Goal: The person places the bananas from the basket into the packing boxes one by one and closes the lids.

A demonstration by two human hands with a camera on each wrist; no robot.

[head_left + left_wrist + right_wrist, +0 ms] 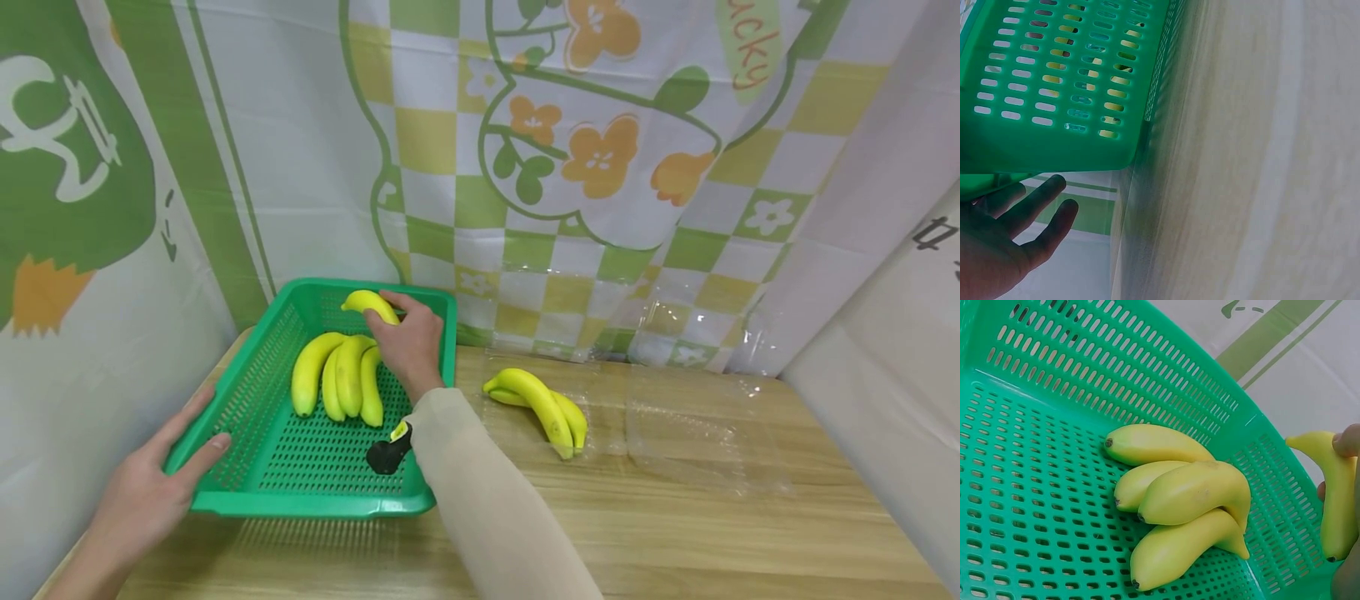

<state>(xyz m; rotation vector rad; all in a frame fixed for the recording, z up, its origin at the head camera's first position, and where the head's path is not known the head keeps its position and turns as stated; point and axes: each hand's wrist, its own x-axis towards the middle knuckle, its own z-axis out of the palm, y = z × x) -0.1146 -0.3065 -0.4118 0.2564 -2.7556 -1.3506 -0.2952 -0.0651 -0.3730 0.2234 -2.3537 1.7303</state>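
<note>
My right hand (411, 337) holds a single yellow banana (372, 307) over the far end of a green plastic basket (300, 505). Thumb and fingers pinch this banana (1335, 487) in the right wrist view, apart from the others. Inside the basket, several bananas (348, 375) lie side by side on the perforated floor, some overlapping. On the basket's left side, my left hand (150, 487) grips the rim, thumb over the inside and fingers along the outer wall. Some of the left hand's fingers (1041, 219) show spread beside the rim in the left wrist view.
Two crossed bananas (536, 404) lie on the wooden table (675, 542) right of the basket, within a clear plastic container (510, 354). Another see-through container (697, 417) stands farther right. A patterned cloth (427, 142) hangs behind, with pale sheets at both sides.
</note>
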